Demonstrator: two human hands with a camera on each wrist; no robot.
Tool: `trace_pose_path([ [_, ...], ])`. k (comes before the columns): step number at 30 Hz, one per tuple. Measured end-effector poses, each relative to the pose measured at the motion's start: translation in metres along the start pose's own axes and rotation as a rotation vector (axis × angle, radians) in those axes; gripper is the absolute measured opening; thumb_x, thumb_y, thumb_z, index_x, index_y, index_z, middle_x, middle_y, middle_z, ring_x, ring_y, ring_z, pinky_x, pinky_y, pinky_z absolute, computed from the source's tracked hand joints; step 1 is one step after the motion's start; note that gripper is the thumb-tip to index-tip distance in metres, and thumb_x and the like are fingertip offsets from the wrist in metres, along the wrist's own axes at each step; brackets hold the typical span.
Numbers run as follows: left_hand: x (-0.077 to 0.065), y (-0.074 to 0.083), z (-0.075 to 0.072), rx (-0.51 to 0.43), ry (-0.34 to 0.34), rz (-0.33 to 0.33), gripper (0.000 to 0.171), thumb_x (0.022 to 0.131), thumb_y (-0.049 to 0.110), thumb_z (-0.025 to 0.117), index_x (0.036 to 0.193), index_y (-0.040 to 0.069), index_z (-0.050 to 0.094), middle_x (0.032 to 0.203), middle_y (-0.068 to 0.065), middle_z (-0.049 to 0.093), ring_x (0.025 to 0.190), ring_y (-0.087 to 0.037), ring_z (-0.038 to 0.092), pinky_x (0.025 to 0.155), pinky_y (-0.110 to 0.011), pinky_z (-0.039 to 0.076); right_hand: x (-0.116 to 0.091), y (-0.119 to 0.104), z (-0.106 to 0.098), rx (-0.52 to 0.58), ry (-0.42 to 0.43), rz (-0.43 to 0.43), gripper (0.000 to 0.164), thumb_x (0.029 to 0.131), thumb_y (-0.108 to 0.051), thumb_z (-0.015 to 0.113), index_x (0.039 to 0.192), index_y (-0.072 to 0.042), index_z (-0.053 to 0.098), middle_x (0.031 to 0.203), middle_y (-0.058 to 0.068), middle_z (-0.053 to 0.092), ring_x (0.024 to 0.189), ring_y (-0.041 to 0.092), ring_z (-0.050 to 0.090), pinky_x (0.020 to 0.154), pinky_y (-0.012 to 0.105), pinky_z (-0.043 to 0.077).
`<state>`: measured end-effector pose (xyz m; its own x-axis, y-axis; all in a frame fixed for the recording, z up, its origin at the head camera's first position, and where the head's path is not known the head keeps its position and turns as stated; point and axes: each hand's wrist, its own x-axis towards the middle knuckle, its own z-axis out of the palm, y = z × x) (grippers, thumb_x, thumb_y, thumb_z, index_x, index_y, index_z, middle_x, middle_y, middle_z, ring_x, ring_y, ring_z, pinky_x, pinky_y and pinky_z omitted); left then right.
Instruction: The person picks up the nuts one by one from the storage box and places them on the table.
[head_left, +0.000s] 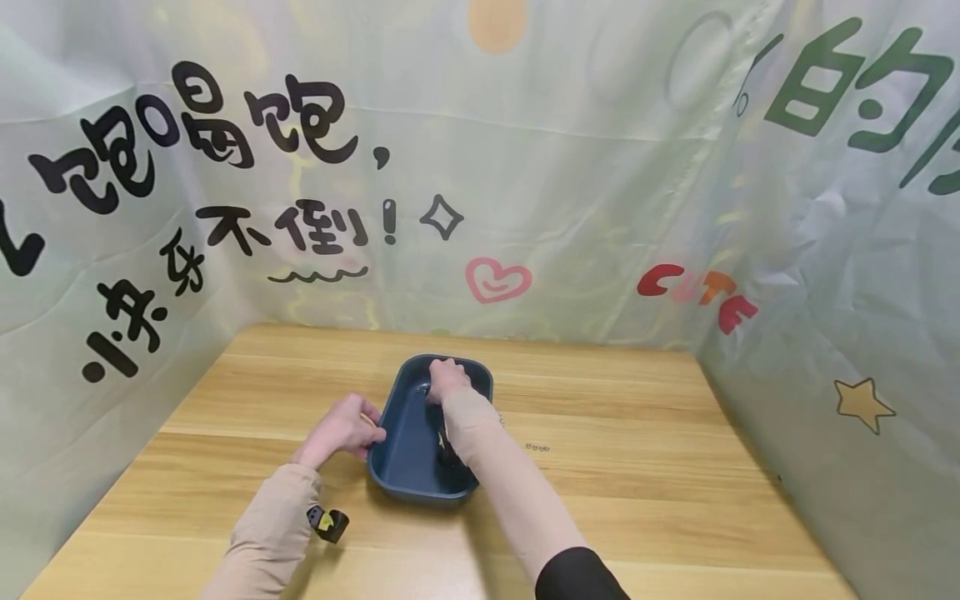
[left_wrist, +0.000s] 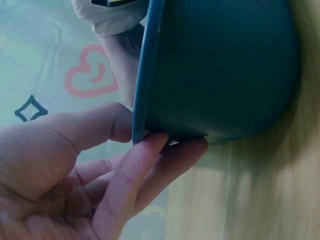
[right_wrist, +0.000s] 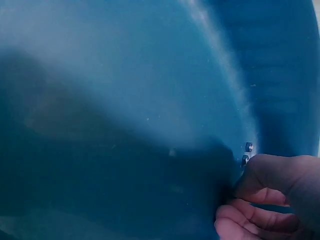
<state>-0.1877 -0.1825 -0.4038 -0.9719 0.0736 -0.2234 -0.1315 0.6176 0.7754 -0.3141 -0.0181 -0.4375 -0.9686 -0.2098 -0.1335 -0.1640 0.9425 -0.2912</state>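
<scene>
A dark blue rectangular basin (head_left: 412, 450) with rounded corners stands on the wooden table. My left hand (head_left: 348, 429) pinches its left rim; in the left wrist view the thumb lies at the rim and the fingers press the outer wall (left_wrist: 225, 75). My right hand (head_left: 448, 379) reaches down inside the basin's far end, its fingers bent at the floor. Beside its thumb, two small shiny metal pieces, like nuts (right_wrist: 249, 147), lie where floor meets wall. Whether the right fingertips (right_wrist: 225, 227) hold one is hidden.
Right of the basin, several tiny metal pieces (head_left: 537, 447) lie in a row on the wooden table (head_left: 637, 500). A printed cloth (head_left: 570, 192) hangs at the back and both sides. A black wrist camera (head_left: 328, 523) sits on the left sleeve.
</scene>
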Motion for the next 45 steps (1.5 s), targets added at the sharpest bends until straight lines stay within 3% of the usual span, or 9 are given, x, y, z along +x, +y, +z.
trace_pose_path([
  [6, 0.0, -0.001, 0.001, 0.007, 0.001, -0.007, 0.026, 0.08, -0.002, 0.069, 0.103, -0.013, 0.063, 0.074, -0.015, 0.071, 0.056, -0.015, 0.066, 0.053, -0.032, 0.063, -0.006, -0.002, -0.006, 0.039, -0.016, 0.006, 0.025, 0.084, -0.008, 0.075, 0.108, -0.006, 0.07, 0.118, 0.017, 0.067, 0.105, 0.034, 0.066, 0.083, 0.045, 0.06],
  [12, 0.0, -0.002, 0.001, -0.002, -0.001, -0.007, 0.027, 0.08, -0.003, 0.069, 0.103, -0.013, 0.063, 0.078, -0.018, 0.072, 0.059, -0.017, 0.067, 0.054, -0.032, 0.063, -0.013, -0.004, -0.018, 0.054, -0.034, -0.03, 0.007, 0.082, -0.004, 0.07, 0.088, -0.007, 0.067, 0.109, 0.015, 0.066, 0.097, 0.032, 0.063, 0.072, 0.041, 0.057],
  [16, 0.001, -0.004, -0.001, -0.019, -0.02, -0.005, 0.027, 0.08, -0.003, 0.069, 0.103, -0.014, 0.062, 0.077, -0.018, 0.071, 0.059, -0.017, 0.068, 0.054, -0.032, 0.064, -0.015, -0.003, -0.021, 0.056, -0.058, -0.045, 0.009, 0.082, -0.001, 0.068, 0.078, -0.008, 0.066, 0.095, 0.01, 0.065, 0.088, 0.029, 0.061, 0.062, 0.035, 0.053],
  [22, 0.001, -0.006, -0.002, -0.027, -0.037, 0.009, 0.028, 0.079, -0.002, 0.068, 0.103, -0.015, 0.061, 0.077, -0.019, 0.071, 0.06, -0.018, 0.069, 0.054, -0.031, 0.064, -0.023, -0.004, -0.025, 0.051, -0.038, -0.078, 0.015, 0.082, 0.003, 0.068, 0.076, -0.011, 0.065, 0.089, 0.005, 0.063, 0.08, 0.026, 0.059, 0.056, 0.031, 0.047],
  [36, 0.0, -0.003, -0.001, -0.005, -0.013, -0.004, 0.027, 0.08, -0.003, 0.067, 0.104, -0.014, 0.063, 0.078, -0.018, 0.072, 0.061, -0.02, 0.07, 0.056, -0.034, 0.064, -0.051, 0.002, -0.048, 0.034, -0.018, -0.254, 0.012, 0.083, -0.001, 0.069, 0.079, -0.01, 0.075, 0.085, 0.005, 0.071, 0.081, 0.02, 0.06, 0.072, 0.028, 0.052],
  [45, 0.001, -0.004, 0.001, -0.02, -0.021, -0.002, 0.028, 0.079, -0.003, 0.067, 0.104, -0.015, 0.062, 0.078, -0.018, 0.072, 0.061, -0.019, 0.07, 0.055, -0.033, 0.064, -0.061, 0.011, -0.056, 0.069, -0.005, -0.3, 0.003, 0.082, -0.008, 0.075, 0.082, -0.011, 0.076, 0.087, 0.001, 0.073, 0.085, 0.016, 0.062, 0.08, 0.028, 0.055],
])
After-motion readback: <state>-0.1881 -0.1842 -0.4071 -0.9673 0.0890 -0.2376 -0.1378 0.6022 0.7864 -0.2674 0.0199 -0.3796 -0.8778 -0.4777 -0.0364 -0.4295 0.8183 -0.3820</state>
